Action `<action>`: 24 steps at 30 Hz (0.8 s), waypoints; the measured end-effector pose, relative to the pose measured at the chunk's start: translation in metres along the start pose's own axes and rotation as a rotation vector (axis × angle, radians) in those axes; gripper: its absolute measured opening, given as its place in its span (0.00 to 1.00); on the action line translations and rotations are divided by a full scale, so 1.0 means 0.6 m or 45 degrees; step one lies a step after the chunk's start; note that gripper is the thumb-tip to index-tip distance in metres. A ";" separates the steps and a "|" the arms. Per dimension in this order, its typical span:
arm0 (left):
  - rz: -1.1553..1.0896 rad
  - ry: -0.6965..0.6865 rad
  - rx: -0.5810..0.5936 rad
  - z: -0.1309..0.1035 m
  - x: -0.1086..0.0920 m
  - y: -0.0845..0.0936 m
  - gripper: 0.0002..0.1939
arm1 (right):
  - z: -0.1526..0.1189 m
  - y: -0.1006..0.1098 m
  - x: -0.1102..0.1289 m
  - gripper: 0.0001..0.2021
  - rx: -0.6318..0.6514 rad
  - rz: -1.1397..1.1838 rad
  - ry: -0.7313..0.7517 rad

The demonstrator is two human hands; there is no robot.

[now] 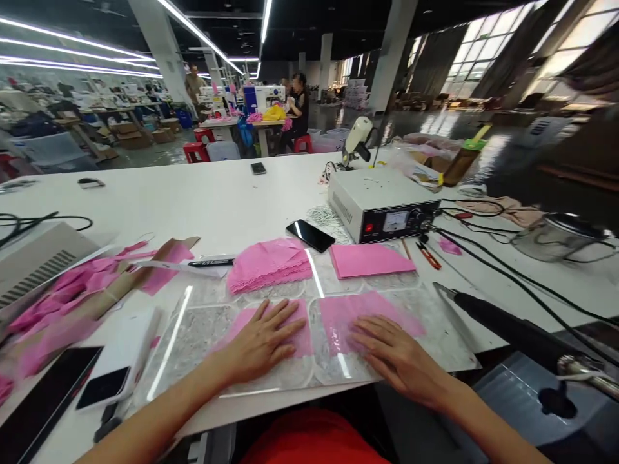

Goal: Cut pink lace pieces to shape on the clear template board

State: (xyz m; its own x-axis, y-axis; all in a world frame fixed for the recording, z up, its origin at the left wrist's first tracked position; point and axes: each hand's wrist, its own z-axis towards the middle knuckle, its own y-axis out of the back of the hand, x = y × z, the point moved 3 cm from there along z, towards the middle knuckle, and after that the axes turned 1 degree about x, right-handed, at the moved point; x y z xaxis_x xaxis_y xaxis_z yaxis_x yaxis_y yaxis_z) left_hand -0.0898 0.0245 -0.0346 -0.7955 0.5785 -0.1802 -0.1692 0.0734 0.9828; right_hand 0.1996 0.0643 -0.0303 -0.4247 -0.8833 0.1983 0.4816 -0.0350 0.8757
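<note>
My left hand (pixel 264 340) lies flat with fingers spread on a pink fabric piece (pixel 302 335). Beside it, my right hand (pixel 391 351) rests with fingers stretched out on a second pink piece (pixel 338 316), which has a glossy, hazy look. Both pieces are on a clear plastic template (pixel 198 328) with rounded outlines; I cannot tell whether a clear layer covers them. Just beyond the left hand sits a stack of pink fabric pieces (pixel 271 261). Beyond the right hand is a flat pink piece or thin stack (pixel 370 260).
A black-handled tool (pixel 498 319) with a metal tip lies right, cabled toward a power box (pixel 387 203). Near them are orange-handled snips (pixel 429 256) and a metal pot (pixel 561 235). A phone (pixel 311 235), a marker (pixel 211 262) and pink scraps (pixel 77 283) also lie about.
</note>
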 end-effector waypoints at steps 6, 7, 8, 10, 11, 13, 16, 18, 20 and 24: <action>-0.251 0.169 -0.193 0.131 0.010 0.060 0.10 | 0.073 0.028 -0.145 0.09 -0.355 0.370 -0.765; -0.251 0.185 -0.194 0.164 0.010 0.069 0.10 | 0.088 0.027 -0.170 0.09 -0.375 0.380 -0.826; -0.250 0.201 -0.191 0.197 0.010 0.076 0.09 | 0.101 0.026 -0.192 0.09 -0.389 0.389 -0.868; -0.250 0.230 -0.161 0.259 0.011 0.080 0.06 | 0.120 0.018 -0.225 0.10 -0.390 0.404 -0.910; -0.248 0.241 -0.133 0.284 0.013 0.078 0.04 | 0.125 0.013 -0.236 0.10 -0.381 0.415 -0.921; -0.245 0.258 -0.056 0.324 0.018 0.067 0.04 | 0.125 0.002 -0.248 0.10 -0.353 0.437 -0.941; -0.250 0.274 0.053 0.354 0.028 0.045 0.09 | 0.115 -0.009 -0.255 0.11 -0.323 0.468 -0.971; -0.267 0.273 0.094 0.360 0.035 0.035 0.14 | 0.110 -0.012 -0.257 0.11 -0.314 0.490 -0.989; -0.303 0.264 0.113 0.362 0.041 0.031 0.15 | 0.108 -0.013 -0.259 0.11 -0.304 0.509 -0.999; -0.420 0.257 0.128 0.363 0.048 0.032 0.13 | 0.108 -0.013 -0.263 0.11 -0.300 0.538 -0.994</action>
State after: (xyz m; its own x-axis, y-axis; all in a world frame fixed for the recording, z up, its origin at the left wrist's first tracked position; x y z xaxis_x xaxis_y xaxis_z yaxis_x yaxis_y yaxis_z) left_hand 0.0108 0.2194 -0.0122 -0.8081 0.3396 -0.4814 -0.3852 0.3137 0.8679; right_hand 0.2133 0.2345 -0.0396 -0.5340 -0.2807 0.7975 0.8219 0.0487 0.5675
